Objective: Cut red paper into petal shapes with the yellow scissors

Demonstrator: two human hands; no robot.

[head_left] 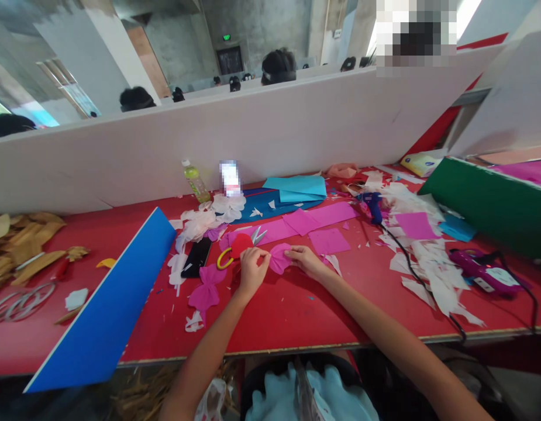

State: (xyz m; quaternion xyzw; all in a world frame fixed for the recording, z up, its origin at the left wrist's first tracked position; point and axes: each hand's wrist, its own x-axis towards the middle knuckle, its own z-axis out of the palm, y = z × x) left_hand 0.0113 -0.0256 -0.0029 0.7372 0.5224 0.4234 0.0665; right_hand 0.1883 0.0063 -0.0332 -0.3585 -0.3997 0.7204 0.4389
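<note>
Between my two hands is a rounded magenta crepe paper petal (279,259). My left hand (252,270) pinches its left edge, and my right hand (306,261) grips its right edge with thumb and fingers. Just beyond my left hand lie scissors (224,258) with a yellow handle, their blades pointing away to the right. A red round thing (241,244) sits beside them. More cut magenta petals (207,287) rest left of my left forearm. Behind my hands stretch a long magenta paper strip (274,230) and a magenta square (329,241).
A black phone (196,257), white paper petals (200,224) and a bottle (195,182) stand or lie at left. Blue (116,304) and green (493,204) dividers flank the red table. A glue gun (372,206) with a black cord lies among white scraps (432,263) at right.
</note>
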